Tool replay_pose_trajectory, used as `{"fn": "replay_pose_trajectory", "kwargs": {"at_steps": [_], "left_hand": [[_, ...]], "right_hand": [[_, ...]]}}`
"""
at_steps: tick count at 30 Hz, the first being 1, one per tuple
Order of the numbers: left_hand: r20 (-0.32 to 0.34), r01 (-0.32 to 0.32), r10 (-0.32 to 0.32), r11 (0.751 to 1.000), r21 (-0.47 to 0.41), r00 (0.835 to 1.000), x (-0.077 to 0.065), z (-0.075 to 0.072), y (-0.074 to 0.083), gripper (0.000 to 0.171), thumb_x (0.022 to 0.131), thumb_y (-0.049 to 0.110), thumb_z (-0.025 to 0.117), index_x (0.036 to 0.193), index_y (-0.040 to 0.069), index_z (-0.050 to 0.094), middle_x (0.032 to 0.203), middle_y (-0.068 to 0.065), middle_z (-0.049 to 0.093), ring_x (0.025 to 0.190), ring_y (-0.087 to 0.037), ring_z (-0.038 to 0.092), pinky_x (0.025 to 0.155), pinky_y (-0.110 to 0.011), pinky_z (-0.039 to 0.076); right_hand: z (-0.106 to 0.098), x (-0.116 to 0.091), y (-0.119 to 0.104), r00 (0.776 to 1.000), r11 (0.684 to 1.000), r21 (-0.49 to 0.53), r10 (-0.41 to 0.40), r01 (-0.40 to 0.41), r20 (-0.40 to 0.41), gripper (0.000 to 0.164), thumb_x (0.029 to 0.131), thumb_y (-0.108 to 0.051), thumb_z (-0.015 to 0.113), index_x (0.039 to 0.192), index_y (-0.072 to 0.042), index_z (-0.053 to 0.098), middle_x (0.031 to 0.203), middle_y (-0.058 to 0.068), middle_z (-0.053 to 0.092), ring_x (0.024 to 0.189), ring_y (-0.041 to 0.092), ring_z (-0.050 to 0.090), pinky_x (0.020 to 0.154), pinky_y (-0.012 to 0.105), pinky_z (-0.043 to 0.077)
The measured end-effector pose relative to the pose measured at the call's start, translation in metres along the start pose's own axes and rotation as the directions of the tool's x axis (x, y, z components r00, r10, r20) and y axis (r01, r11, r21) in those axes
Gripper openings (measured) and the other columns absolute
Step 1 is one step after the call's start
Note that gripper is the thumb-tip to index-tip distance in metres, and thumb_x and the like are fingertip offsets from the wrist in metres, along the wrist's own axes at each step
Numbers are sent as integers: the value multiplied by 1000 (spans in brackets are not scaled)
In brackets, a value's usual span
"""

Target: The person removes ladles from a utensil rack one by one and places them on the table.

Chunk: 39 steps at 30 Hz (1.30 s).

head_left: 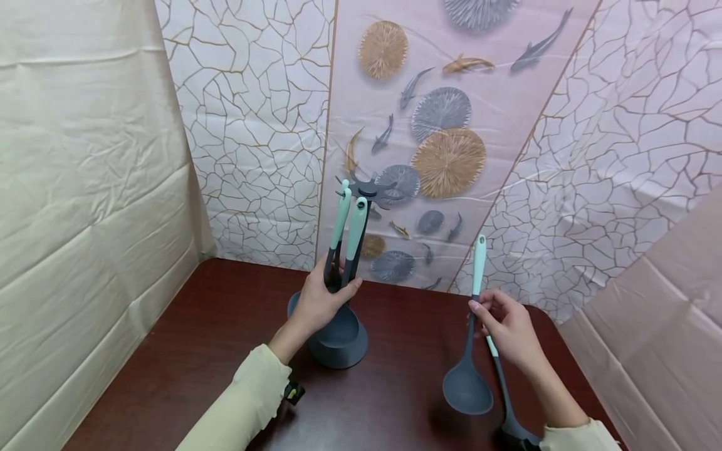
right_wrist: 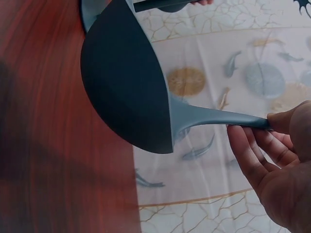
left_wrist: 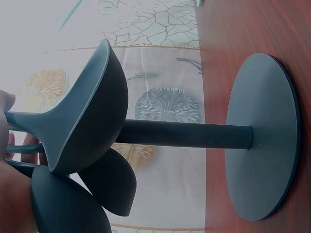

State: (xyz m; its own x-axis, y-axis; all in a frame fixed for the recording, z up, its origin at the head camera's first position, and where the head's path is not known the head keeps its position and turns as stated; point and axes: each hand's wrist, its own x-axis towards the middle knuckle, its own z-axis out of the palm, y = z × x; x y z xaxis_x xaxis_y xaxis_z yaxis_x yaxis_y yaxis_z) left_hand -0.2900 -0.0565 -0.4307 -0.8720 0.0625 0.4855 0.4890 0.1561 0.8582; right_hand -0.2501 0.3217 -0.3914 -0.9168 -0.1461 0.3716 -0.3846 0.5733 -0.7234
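My left hand (head_left: 316, 304) grips the dark necks of several kitchen utensils with mint handles (head_left: 355, 232), beside the post of a dark utensil stand (head_left: 338, 357). In the left wrist view a ladle (left_wrist: 82, 116) hangs bowl down, with two more dark utensil heads (left_wrist: 116, 182) beside it. On the right, my right hand (head_left: 510, 326) pinches another ladle (head_left: 468, 388) at its dark neck, just below the mint handle. That ladle hangs above the table, handle up; its deep bowl fills much of the right wrist view.
Below my right hand, another dark utensil (head_left: 506, 391) with a mint handle lies on the table, partly hidden by the hand. The stand's hooked top (head_left: 368, 188) rises above the left hand. Patterned cloth (head_left: 254, 125) hangs behind the reddish-brown table (head_left: 192, 351).
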Motion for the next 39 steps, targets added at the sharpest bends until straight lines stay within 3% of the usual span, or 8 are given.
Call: {"fn": "replay_pose_trajectory", "kwargs": {"at_steps": [12,25,32,39], "left_hand": [[3,14,-14,1000,2,1000,-1,-1,-1,37,97,39,79,120,21,56,100,-2,68,87,-22,65,79,-47,53],[2,13,-13,1000,13,1000,0,-1,0,37,97,39,78,120,21,57,101,-1,68,90,-21,65,81,-48,53],[-6,16,-16,1000,23,1000,1,0,0,37,97,40,79,120,21,57,101,-2,68,93,-21,64,82,-49,53],[-5,24,-24,1000,20,1000,0,0,0,38,97,40,79,121,20,57,102,-1,68,93,-22,65,82,-49,54]], "right_hand": [[5,-2,19,988,990,12,137,-138,73,21,107,-15,67,113,4,63,92,18,66,69,26,72,59,36,62],[14,-5,33,965,974,-13,228,-228,131,21,106,-16,68,113,3,62,92,16,66,71,28,73,60,38,63],[16,-7,43,954,964,-13,264,-265,141,21,107,-15,67,113,4,61,89,17,65,66,20,65,63,42,63],[17,-9,51,947,959,-23,281,-281,153,20,107,-15,66,112,4,60,82,16,61,69,30,66,63,43,63]]}}
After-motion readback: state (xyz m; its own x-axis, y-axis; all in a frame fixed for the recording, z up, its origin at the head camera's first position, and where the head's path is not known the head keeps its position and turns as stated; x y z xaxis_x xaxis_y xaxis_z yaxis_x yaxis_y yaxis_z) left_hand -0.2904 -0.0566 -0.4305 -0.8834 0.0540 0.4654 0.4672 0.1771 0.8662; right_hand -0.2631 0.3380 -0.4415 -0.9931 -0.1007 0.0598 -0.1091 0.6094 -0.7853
